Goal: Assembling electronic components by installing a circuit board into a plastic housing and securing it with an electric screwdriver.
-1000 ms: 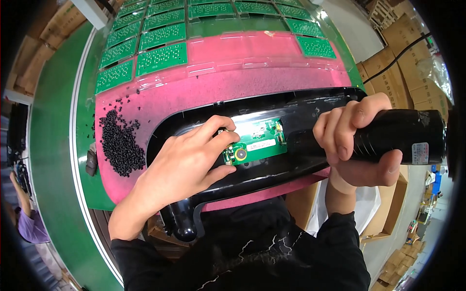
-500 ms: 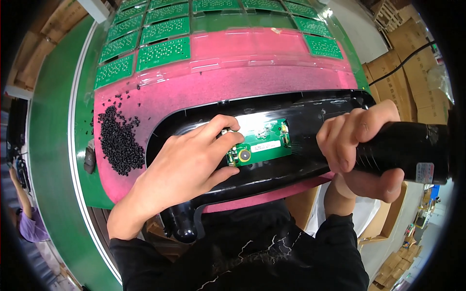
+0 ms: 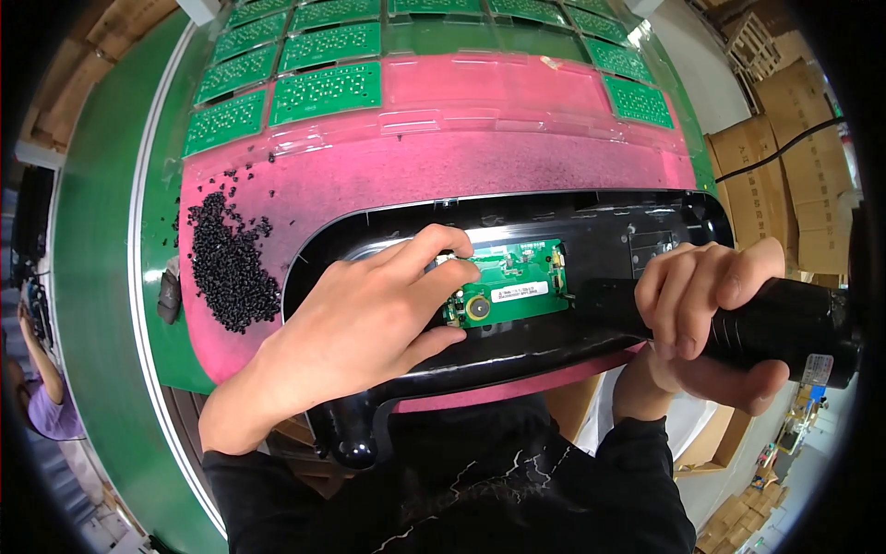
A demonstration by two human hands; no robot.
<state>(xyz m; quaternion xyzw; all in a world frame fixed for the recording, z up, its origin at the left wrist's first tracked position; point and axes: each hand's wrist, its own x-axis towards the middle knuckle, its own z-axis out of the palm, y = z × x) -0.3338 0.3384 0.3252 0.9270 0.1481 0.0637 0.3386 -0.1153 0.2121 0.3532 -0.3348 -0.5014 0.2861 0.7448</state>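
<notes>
A black plastic housing (image 3: 591, 218) with a rounded outline lies before me, its hollow side up. Inside it sits a green circuit board (image 3: 517, 266) with a white label and a round part near its lower left. My left hand (image 3: 369, 309) reaches over the board's left end, fingertips on its upper part and thumb near the lower edge, partly hiding it. In my right hand (image 3: 706, 314) is a black electric screwdriver (image 3: 780, 325), held nearly level. Its dark front end points left and reaches the board's right edge; the exact contact at the tip cannot be made out.
Small black screws (image 3: 231, 272) lie heaped on the pink mat (image 3: 443, 166), left of the housing. Clear plastic trays with green circuit boards (image 3: 328, 92) stand beyond. A black cable (image 3: 780, 152) hangs at right, near cardboard boxes (image 3: 752, 180). Another person (image 3: 51, 406) is at far left.
The view has shifted slightly. My right hand and the screwdriver have moved a little toward me and to the right. My left hand stays on the board.
</notes>
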